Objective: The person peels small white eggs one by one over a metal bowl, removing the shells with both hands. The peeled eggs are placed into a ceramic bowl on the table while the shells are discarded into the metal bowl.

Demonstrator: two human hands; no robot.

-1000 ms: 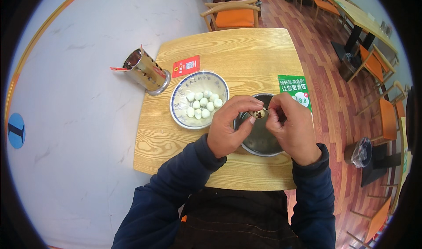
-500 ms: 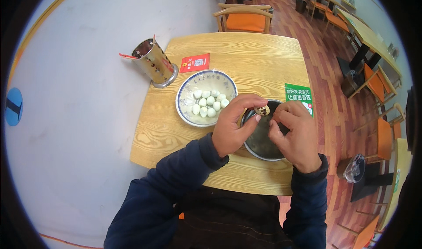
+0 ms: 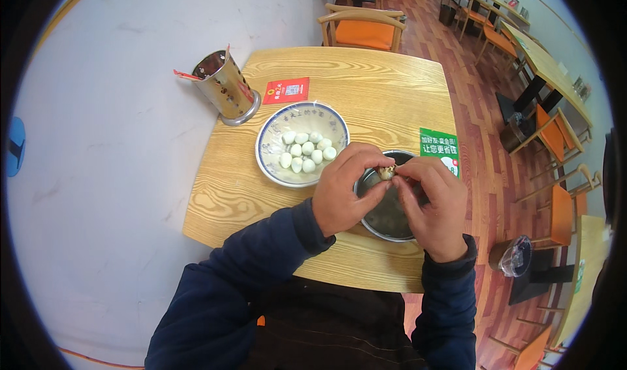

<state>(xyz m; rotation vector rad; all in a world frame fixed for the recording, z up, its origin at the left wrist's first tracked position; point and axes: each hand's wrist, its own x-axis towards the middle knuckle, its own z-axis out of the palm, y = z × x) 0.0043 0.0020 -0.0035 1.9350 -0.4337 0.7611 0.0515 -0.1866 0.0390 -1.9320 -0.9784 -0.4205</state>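
Note:
A small speckled quail egg (image 3: 386, 172) is pinched between the fingertips of both hands, with part of its shell cracked. My left hand (image 3: 349, 190) grips it from the left by thumb and fingers. From the right, my right hand (image 3: 434, 200) presses its thumb and forefinger on the shell. Both hands are above a round metal bowl (image 3: 390, 231) of dark, murky liquid, which they partly cover. Left of it, a white bowl with a blue-patterned rim (image 3: 266, 158), seemingly lined with clear plastic, holds several peeled pale eggs (image 3: 307, 148).
A metal chopstick holder (image 3: 227, 86) stands at the table's far left corner against the white wall (image 3: 130, 141). A red card (image 3: 286, 90) and a green card (image 3: 439, 149) lie on the wooden table (image 3: 379, 76). An orange-seated chair (image 3: 363, 33) faces me; a bin (image 3: 513, 256) stands right.
My right hand has come in from just beside the egg to touch it, and the egg now shows more cracked shell. The view has shifted slightly.

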